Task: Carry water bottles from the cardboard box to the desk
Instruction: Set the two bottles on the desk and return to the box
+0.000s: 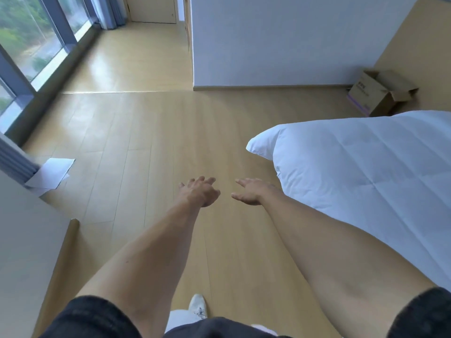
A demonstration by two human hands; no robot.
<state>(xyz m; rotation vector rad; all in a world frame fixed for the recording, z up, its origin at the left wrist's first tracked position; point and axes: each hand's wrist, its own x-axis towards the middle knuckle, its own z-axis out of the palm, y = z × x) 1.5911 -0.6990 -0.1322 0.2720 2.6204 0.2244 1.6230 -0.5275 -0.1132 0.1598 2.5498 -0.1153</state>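
Black sleeves [92,318] frame the bottom edge, and between them I see one white sneaker [198,305] on the pale wooden floor [156,132]. Both bare arms reach forward over the floor. I see my left hand [200,191] with fingers loosely curled, holding nothing. I see my right hand [251,192] spread, fingers straight, also holding nothing. To the right lies a bed with a white quilt [361,172]. Beyond it, against the far wall, sits the cardboard box [377,93]: brown, top flaps open, dark print on its side, a purple band along its base. Its contents are hidden from me. White paper sheets [50,174] lie on the floor at left, near the window [26,37].
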